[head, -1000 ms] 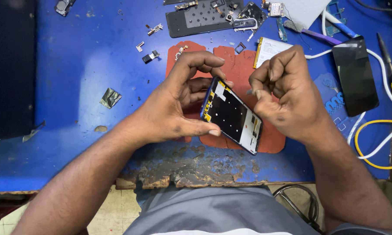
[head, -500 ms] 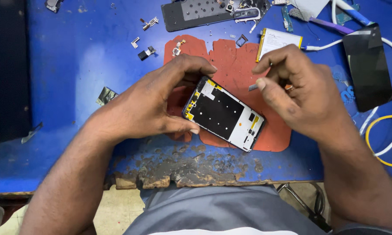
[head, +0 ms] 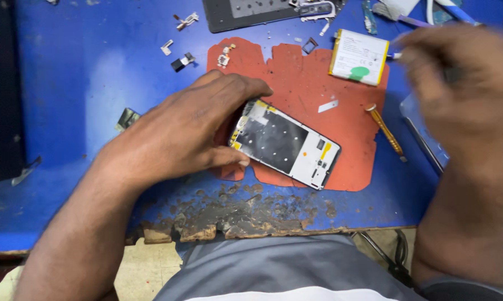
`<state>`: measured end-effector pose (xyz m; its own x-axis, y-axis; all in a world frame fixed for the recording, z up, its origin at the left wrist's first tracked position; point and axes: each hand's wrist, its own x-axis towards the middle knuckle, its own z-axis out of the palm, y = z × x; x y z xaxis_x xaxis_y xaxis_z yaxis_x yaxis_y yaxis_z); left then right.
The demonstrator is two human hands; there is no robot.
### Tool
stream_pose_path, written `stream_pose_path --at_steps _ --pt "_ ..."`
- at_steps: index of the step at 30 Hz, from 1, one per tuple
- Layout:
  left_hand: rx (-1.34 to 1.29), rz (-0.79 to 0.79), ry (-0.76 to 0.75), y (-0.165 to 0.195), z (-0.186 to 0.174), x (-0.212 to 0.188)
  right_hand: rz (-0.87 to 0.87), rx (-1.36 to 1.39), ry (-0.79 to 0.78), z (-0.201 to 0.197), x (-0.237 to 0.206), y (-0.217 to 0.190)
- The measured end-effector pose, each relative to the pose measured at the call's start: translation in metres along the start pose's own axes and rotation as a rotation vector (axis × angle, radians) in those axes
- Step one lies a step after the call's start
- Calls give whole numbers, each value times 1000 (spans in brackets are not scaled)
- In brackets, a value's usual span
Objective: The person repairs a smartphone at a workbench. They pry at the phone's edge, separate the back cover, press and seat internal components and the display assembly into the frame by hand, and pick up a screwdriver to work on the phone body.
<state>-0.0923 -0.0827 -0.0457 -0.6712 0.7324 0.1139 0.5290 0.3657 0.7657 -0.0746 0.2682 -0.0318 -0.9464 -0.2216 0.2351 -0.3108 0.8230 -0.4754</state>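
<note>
The left hand [head: 190,134] pinches the opened phone frame [head: 285,144], seemingly light, stiff and fragile, by its edges, while the blurred right hand [head: 463,83] hides its grip.

Phone repair workshop: worn blue table [head: 67,83] with chipped front edge, red work mat [head: 296,83], opened phone frame [head: 285,142], loose battery [head: 358,57], small screwdriver [head: 385,131], scattered tiny metal parts [head: 181,61], back cover [head: 251,14].
</note>
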Motion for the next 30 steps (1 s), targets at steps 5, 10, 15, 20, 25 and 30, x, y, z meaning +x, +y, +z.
stream_pose_path --at_steps 5,10,15,20,25,30 --pt "168 10 -37 13 3 1 130 287 230 -21 -20 27" --pt "285 18 -35 22 9 -3 122 32 -41 -10 -32 -13" --pt "347 44 -5 33 16 -8 -258 -109 -147 23 -12 -43" --pt "388 34 16 43 12 -13 -181 -234 -292 19 4 -62" --pt "407 48 56 45 4 -16 -136 -206 -472 12 23 -64" --pt "464 12 15 44 -2 -20 -82 -158 -463 19 21 -61"
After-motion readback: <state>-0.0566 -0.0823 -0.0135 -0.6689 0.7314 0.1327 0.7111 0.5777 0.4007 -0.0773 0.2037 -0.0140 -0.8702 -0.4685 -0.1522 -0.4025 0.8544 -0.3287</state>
